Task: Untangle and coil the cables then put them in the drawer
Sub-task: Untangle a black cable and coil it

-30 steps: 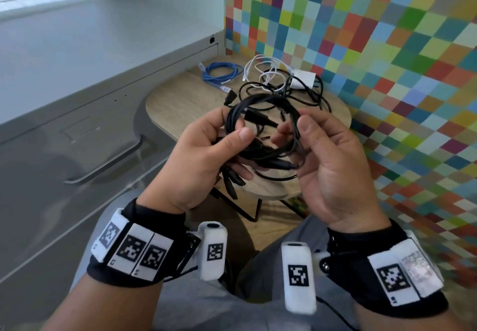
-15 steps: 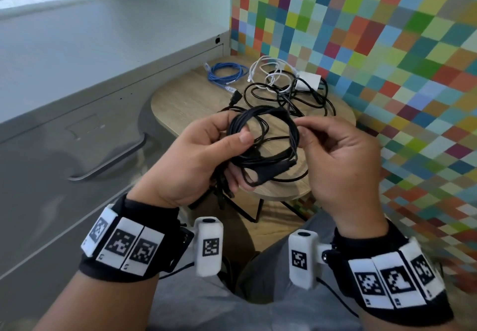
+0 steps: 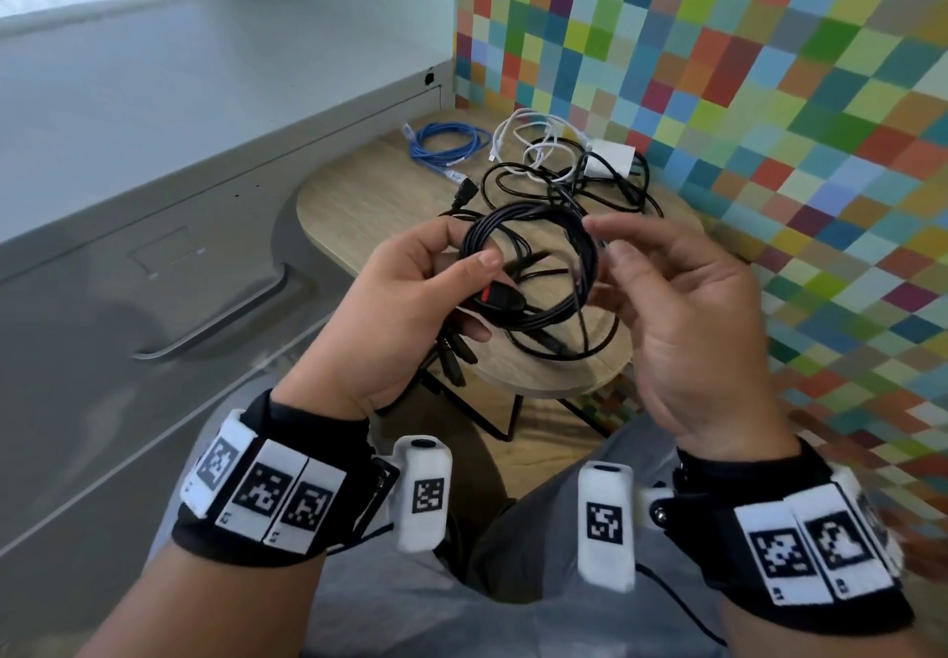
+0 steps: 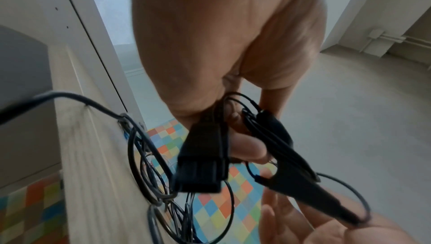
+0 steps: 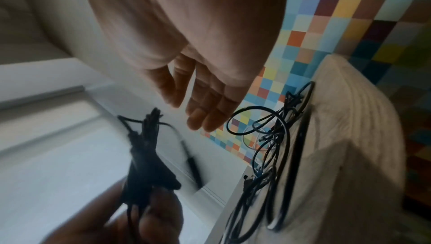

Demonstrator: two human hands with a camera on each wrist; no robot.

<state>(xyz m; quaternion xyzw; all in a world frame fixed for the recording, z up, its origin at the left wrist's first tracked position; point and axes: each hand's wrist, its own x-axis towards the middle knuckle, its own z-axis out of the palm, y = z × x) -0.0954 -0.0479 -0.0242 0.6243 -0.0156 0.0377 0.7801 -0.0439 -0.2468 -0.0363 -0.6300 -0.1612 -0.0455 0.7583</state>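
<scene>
Head view | left hand [image 3: 410,308] gripped coiled black cable [image 3: 533,267] | right hand [image 3: 682,319] open, empty | tangled cables [image 3: 574,170] remained on table [image 3: 369,196] | drawer [image 3: 154,298] closed

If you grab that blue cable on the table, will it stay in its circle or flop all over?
The blue cable would probably sag and loosen: nothing visible ties its loops together. It looks thin, so likely light. Its end already strays out of the coil on the wooden table, so that end may dangle and snag the black cables beside it.
</scene>
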